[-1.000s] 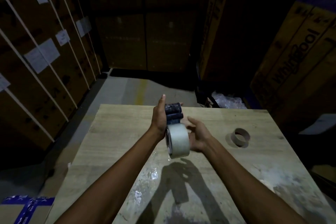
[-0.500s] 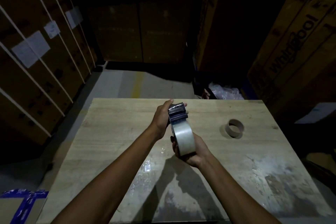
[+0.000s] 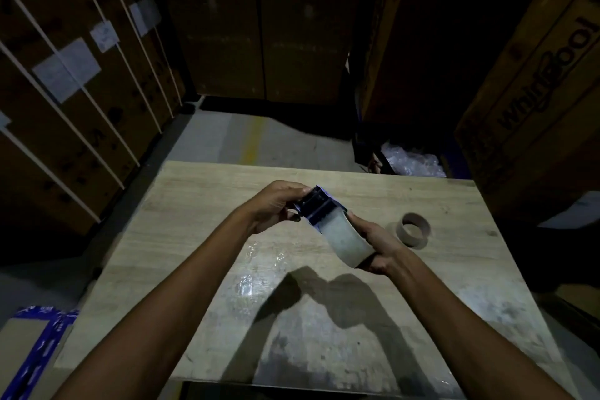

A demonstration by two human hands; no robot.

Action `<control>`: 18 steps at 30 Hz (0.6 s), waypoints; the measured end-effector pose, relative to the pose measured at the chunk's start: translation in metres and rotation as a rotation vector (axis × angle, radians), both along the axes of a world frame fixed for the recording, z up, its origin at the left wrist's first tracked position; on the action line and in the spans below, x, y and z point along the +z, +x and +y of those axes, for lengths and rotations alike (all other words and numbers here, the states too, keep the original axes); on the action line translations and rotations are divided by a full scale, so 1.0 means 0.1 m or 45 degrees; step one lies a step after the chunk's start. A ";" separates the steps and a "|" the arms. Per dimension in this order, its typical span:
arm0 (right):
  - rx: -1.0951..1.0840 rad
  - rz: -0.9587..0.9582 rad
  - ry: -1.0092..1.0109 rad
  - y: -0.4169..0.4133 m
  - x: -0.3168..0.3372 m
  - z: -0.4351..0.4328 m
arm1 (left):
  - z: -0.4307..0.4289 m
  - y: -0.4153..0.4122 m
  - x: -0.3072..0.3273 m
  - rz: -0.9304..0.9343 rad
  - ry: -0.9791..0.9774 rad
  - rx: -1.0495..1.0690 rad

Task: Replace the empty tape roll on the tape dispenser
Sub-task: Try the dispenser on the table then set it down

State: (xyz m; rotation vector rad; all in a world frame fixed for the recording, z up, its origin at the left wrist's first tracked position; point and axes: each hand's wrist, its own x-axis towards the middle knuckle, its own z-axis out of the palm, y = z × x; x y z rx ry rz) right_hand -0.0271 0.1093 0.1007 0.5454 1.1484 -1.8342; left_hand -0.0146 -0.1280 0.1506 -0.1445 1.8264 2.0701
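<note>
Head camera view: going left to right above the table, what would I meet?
Left hand → blue tape dispenser → new tape roll → right hand → empty cardboard core, lying on the wooden table.

Dark blue tape dispenser (image 3: 317, 206) with full whitish roll (image 3: 347, 242), held tilted above table; empty cardboard core (image 3: 413, 230) lies beside.

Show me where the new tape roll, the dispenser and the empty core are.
new tape roll (image 3: 347, 240), head view, its pale outer face.
dispenser (image 3: 317, 206), head view, dark front end.
empty core (image 3: 414, 232), head view, cardboard wall, standing on the table.
</note>
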 end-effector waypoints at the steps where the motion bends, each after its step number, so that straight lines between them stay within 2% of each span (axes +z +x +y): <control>1: 0.006 0.013 0.028 -0.04 0.00 0.05 | 0.03 -0.01 -0.02 0.007 -0.019 0.037; 7: 0.075 0.103 0.156 -0.22 0.02 0.27 | 0.19 -0.02 -0.21 0.088 -0.244 0.272; 14: 0.132 0.196 0.302 -0.41 -0.10 0.45 | 0.39 0.00 -0.31 -0.027 -0.090 0.322; 18: 0.166 0.331 0.425 -0.47 -0.14 0.54 | 0.44 -0.01 -0.43 -0.099 -0.197 0.313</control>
